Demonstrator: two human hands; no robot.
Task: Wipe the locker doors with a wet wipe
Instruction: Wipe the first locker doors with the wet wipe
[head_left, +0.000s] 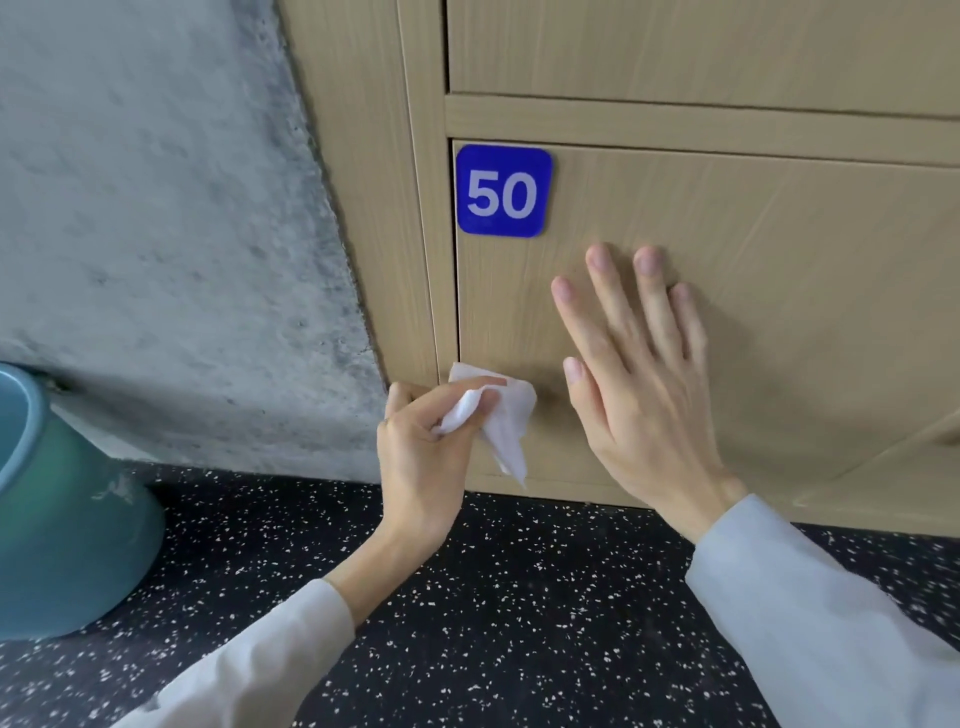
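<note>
Head view: the left hand (423, 457) pinches a crumpled white wet wipe (501, 418) between thumb and curled fingers, pressing it against the lower left corner of the locker door (779, 322), right at the door's left edge. A loose tail of the wipe hangs down toward the door's bottom edge. The right hand (641, 384) lies flat on the same door with fingers straight and spread, just to the right of the wipe and holding nothing. Its fingertips (600, 257) point up toward the blue number plate (503, 190), which reads 50 and sits in the door's upper left corner. Both arms wear pale long sleeves (810, 618).

The door is light wood grain, and another door (701, 47) of the same finish sits above it, separated by a horizontal rail. To the left of the lockers stands a rough grey concrete wall (156, 218). The floor (519, 597) is black with white speckles. A blue-green bucket (67, 519) stands on the floor at the left edge of the view, close to the wall's base.
</note>
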